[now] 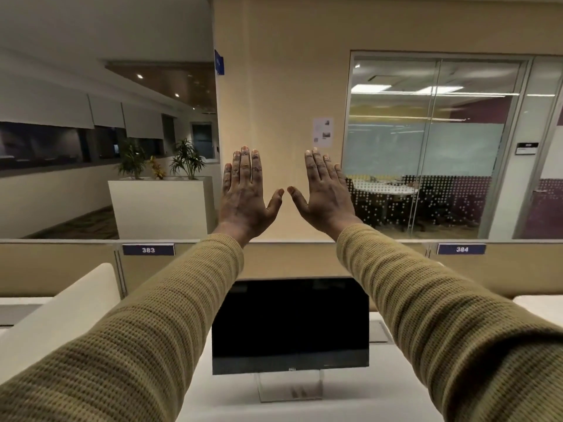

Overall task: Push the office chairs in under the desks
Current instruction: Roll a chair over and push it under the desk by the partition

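- White planter box (158, 205) with green plants stands far left, beyond the beige partition (61, 263) bearing the blue tag 383 (148, 249).
- Left hand (246, 193) is raised flat, fingers spread, holding nothing.
- Black flat monitor (290, 324) sits on the white desk (231, 397) below.
- Right hand (324, 193) is equally flat and empty.
- No office chair is in view; one would likely roll easily, pushed by the backrest top.

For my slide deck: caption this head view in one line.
Both empty hands, left hand and right hand, raised open above a dark monitor; no chair in view.
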The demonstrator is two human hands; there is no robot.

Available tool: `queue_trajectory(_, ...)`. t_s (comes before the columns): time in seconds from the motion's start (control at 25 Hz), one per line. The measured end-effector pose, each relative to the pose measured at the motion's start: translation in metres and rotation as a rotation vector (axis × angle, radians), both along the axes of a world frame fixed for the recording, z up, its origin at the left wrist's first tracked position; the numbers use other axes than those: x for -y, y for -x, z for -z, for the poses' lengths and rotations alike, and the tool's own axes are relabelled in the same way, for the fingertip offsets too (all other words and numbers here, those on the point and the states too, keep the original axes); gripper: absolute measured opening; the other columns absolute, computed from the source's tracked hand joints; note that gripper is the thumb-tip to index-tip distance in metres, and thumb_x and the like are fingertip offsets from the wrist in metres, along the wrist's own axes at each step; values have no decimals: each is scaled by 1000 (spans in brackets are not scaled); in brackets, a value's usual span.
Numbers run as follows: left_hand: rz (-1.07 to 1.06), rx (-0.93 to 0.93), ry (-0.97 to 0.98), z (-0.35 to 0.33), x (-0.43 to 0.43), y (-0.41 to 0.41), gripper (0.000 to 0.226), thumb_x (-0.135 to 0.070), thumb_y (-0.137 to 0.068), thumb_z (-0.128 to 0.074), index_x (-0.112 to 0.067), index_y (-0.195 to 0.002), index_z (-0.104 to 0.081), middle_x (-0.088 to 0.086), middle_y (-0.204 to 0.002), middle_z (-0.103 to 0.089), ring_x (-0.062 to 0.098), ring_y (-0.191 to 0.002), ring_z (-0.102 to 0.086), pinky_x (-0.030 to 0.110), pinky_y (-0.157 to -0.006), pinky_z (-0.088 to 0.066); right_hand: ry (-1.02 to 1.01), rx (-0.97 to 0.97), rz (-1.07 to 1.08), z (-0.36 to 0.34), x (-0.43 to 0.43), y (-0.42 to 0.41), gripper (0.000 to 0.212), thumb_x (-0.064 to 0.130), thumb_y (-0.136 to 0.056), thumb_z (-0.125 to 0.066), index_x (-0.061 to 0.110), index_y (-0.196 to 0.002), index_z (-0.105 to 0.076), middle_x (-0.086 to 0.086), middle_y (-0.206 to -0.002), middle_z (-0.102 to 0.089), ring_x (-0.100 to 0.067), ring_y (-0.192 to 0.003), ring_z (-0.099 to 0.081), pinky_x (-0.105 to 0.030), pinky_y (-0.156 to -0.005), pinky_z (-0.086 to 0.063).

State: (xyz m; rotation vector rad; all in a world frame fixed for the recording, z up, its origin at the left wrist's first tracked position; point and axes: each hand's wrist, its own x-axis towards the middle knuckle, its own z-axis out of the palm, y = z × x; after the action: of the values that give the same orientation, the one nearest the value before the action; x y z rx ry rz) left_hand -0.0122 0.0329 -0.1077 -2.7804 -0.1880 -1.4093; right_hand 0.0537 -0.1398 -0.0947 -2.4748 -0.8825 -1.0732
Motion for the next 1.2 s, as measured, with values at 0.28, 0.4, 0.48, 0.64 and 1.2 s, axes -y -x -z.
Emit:
queue_trajectory(0.28, -3, -193, 67, 91, 3, 16, 92, -61, -97, -30, -5, -157, 11, 17, -167, 12, 29, -155, 11, 45, -126, 2, 55, -156, -15, 87, -3, 13, 82, 57, -99, -34, 13, -158, 1, -7, -167, 2, -25, -153, 2, -42, -124, 1)
queue_trajectory(0.4, 5, -255, 86, 128, 13, 32, 90, -61, -98, -29, -6, -158, 10, 17, -167, 13, 29, -155, 13, 46, -126, 1, 83, -204, -23, 124, 6, 26, 81, 58, -99, -32, 14, -158, 3, -7, -167, 4, -24, -153, 3, -43, -124, 0)
queue_trajectory(0.48, 6, -297, 102, 152, 22, 46, 89, -61, -98, -26, -6, -158, 10, 16, -167, 14, 28, -155, 14, 46, -126, 1, 81, -239, -49, 147, 16, 38, 81, 58, -99, -33, 15, -158, 3, -7, -167, 4, -24, -153, 4, -44, -124, -1)
queue_trajectory(0.64, -14, -340, 126, 192, 46, 84, 87, -61, -98, -26, -5, -158, 5, 16, -168, 9, 28, -155, 11, 47, -126, -1, 93, -297, -79, 187, 41, 73, 81, 60, -98, -32, 15, -158, 1, -7, -167, 1, -23, -153, 4, -45, -124, -2)
queue_trajectory(1.2, -56, -479, 223, 319, 156, 228, 86, -67, -97, -16, -11, -160, -2, 12, -169, 1, 26, -155, 8, 42, -126, 1, 150, -541, -113, 297, 145, 223, 77, 57, -100, -34, 17, -158, -4, -5, -167, -1, -24, -153, 4, -48, -123, -3)
